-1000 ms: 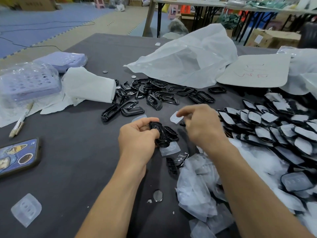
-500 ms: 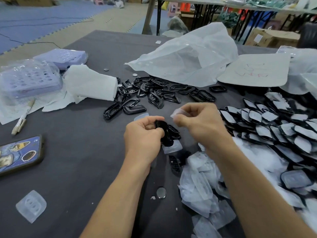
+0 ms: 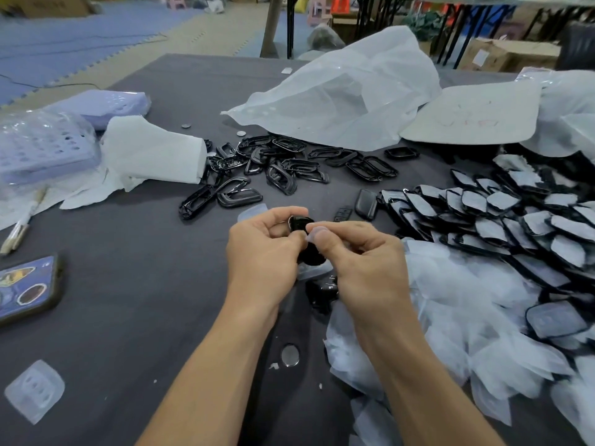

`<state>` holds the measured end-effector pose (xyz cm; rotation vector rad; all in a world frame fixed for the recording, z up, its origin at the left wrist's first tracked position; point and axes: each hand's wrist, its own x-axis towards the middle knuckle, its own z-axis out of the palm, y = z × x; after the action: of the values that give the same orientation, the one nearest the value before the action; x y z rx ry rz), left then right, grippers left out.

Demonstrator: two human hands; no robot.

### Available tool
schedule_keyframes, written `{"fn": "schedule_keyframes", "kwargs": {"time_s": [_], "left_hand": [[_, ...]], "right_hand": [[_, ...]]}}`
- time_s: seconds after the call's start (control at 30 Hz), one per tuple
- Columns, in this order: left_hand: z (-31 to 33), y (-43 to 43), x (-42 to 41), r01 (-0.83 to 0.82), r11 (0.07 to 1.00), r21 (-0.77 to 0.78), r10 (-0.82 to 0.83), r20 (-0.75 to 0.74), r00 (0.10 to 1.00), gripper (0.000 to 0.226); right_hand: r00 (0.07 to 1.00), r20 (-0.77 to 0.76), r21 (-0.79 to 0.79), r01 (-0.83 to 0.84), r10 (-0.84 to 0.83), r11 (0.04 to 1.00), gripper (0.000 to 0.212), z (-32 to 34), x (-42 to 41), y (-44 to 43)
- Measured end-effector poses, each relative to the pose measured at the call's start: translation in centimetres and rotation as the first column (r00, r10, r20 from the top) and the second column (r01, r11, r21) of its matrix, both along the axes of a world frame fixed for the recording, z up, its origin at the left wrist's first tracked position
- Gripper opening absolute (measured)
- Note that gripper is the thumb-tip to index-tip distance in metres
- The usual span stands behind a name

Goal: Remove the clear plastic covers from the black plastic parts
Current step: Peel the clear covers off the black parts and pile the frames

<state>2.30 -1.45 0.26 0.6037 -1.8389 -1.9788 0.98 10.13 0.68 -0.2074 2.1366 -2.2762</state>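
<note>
My left hand (image 3: pixel 262 252) grips a glossy black plastic part (image 3: pixel 302 224) over the middle of the dark table (image 3: pixel 128 278). Right beside it, my right hand (image 3: pixel 363 262) pinches a small piece of clear cover film (image 3: pixel 314 234) between thumb and forefinger, at the edge of that part. Rows of covered black parts (image 3: pixel 502 217) lie to the right. A heap of bare black frames (image 3: pixel 283 165) lies behind my hands. Peeled clear covers (image 3: pixel 450 317) pile up at the right front.
A phone (image 3: pixel 27 288) lies at the left edge, a pen (image 3: pixel 19 226) and lavender baskets in plastic (image 3: pixel 42 146) behind it. A large white bag (image 3: pixel 347 94) and a board (image 3: pixel 473 114) sit at the back. A coin cell (image 3: pixel 289 355) and a loose clear cover (image 3: pixel 35 389) lie near me.
My right hand, which had pulled away to the right with a piece of clear cover, has come back against the black part in my left hand. The view has shifted slightly.
</note>
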Motion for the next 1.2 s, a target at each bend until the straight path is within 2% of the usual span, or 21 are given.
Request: {"fn": "schedule_keyframes", "kwargs": {"time_s": [0.07, 0.13, 0.27, 0.37, 0.5, 0.6, 0.77, 0.87, 0.97, 1.2], "left_hand": [[0.0, 0.0, 0.1, 0.002, 1.0, 0.007, -0.002, -0.002, 1.0, 0.037], [0.1, 0.1, 0.1, 0.007, 1.0, 0.007, -0.007, -0.001, 1.0, 0.037], [0.3, 0.3, 0.3, 0.062, 0.998, 0.027, -0.061, -0.009, 0.998, 0.029], [0.5, 0.6, 0.5, 0.144, 0.987, 0.077, -0.142, -0.026, 0.989, 0.023], [0.6, 0.9, 0.5, 0.196, 0.972, 0.129, -0.189, -0.067, 0.98, 0.027], [0.7, 1.0, 0.7, 0.25, 0.946, 0.205, -0.232, -0.104, 0.967, 0.034], [0.7, 1.0, 0.8, 0.316, 0.904, 0.289, -0.287, -0.14, 0.948, 0.037], [0.8, 1.1, 0.8, 0.347, 0.88, 0.324, -0.317, -0.142, 0.938, 0.046], [1.0, 1.3, 0.9, 0.348, 0.865, 0.361, -0.308, -0.166, 0.937, 0.045], [1.1, 1.8, 0.9, 0.318, 0.861, 0.396, -0.271, -0.173, 0.947, 0.044]], "right_hand": [[0.998, -0.039, 0.019, 0.055, -0.054, 0.998, 0.018, 0.1, -0.1, 0.1], [0.998, -0.044, -0.053, 0.039, -0.041, 0.998, 0.019, 0.5, 0.0, 0.3], [0.999, 0.043, -0.215, 0.019, -0.01, 0.976, 0.015, 0.8, 0.5, 0.3], [0.996, 0.084, -0.232, 0.025, -0.006, 0.972, 0.012, 0.6, 0.6, 0.0], [0.988, 0.095, -0.053, 0.126, -0.121, 0.991, 0.009, -0.3, 0.4, -0.4], [0.975, 0.076, 0.048, 0.207, -0.211, 0.977, 0.016, -0.4, 0.3, -0.5], [0.953, -0.016, 0.128, 0.303, -0.303, 0.944, 0.007, 0.0, 0.5, -0.5], [0.929, -0.019, 0.158, 0.368, -0.37, 0.916, 0.011, 0.0, 0.3, -0.3], [0.903, -0.05, 0.211, 0.428, -0.427, 0.879, 0.02, 0.0, 0.1, -0.2], [0.909, -0.077, 0.283, 0.415, -0.41, 0.865, 0.032, 0.0, 0.0, -0.1]]}}
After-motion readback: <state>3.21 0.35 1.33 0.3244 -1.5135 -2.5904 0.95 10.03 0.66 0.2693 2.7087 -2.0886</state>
